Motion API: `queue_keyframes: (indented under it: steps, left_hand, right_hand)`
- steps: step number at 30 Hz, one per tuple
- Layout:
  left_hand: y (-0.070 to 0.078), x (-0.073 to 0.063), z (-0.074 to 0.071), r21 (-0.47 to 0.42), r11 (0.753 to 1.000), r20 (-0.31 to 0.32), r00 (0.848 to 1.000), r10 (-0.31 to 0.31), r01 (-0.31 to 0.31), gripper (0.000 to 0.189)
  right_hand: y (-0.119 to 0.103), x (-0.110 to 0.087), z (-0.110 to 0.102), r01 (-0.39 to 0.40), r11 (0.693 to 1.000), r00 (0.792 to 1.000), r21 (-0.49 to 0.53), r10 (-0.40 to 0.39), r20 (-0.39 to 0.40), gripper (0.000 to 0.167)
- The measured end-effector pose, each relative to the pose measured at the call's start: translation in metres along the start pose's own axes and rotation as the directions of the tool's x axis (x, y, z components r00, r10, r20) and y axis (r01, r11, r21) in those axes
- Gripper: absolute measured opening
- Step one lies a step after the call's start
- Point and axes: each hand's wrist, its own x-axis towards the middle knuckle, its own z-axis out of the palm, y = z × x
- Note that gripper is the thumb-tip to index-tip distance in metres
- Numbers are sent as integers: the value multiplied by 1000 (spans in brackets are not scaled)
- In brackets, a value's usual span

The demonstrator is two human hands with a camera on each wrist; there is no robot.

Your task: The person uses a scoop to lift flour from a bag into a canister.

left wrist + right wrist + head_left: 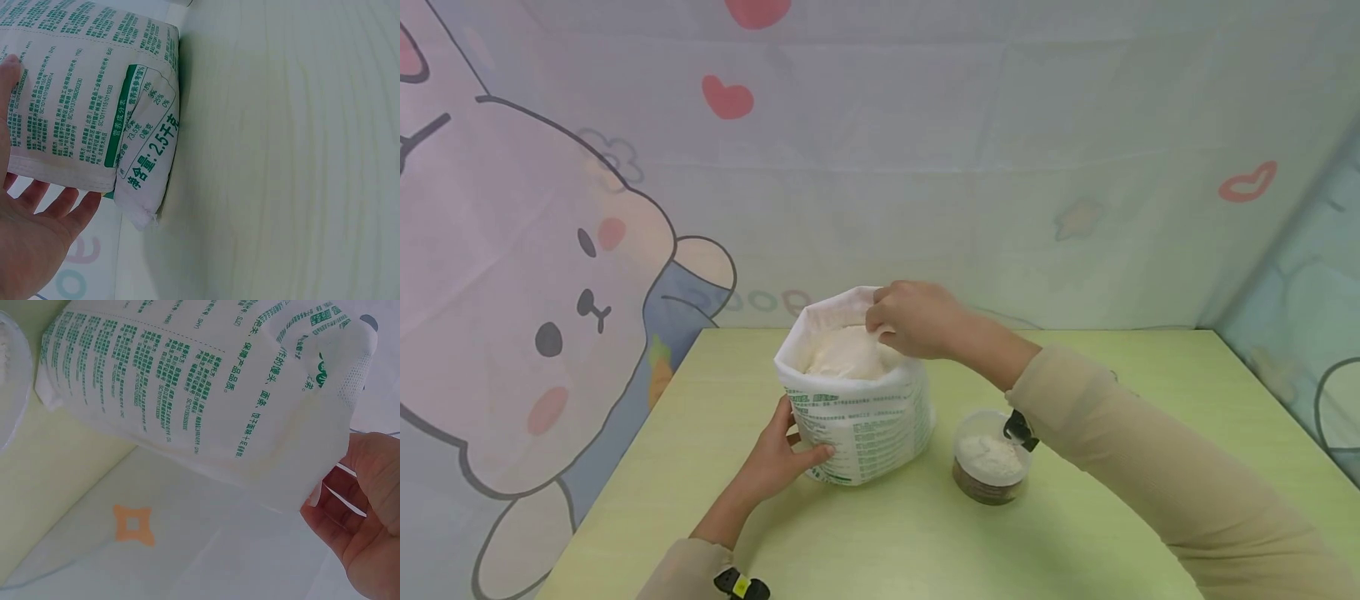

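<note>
A white bag of flour (865, 433) with green print stands upright near the table's middle, its mouth open and folded outward. White flour (846, 354) shows inside. My left hand (778, 454) grips the bag's lower left side, thumb on the printed front; in the left wrist view its fingers (81, 212) reach round the bag's edge. At the back right of the mouth, my right hand (917, 321) pinches the rim. The right wrist view shows these fingers (328, 528) at the bag's upper edge, partly hidden by it.
Right of the bag, below my right forearm, sits a round clear tub (991, 492) with white powder (988, 457) in it. The pale yellow table (647, 492) ends at a cartoon-printed cloth backdrop (880, 167) behind and at the sides.
</note>
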Motion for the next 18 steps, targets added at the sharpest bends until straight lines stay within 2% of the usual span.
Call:
queue_keyframes:
  steps: [2, 9, 18]
  left_hand:
    - [-1, 0, 0, 2, 1000, 0, 1000, 17, -17, 79]
    - [-25, 8, 2, 3, 1000, -5, 1000, 31, -31, 80]
    - [-27, 8, 1, 0, 999, -5, 999, 40, -40, 79]
  right_hand:
    - [1, -1, 0, -5, 1000, 1000, 5, 5, 4, 12]
    - [9, -7, -5, -54, 997, 998, 59, 55, -12, 14]
    - [18, -17, -6, -72, 992, 996, 107, 78, -52, 16]
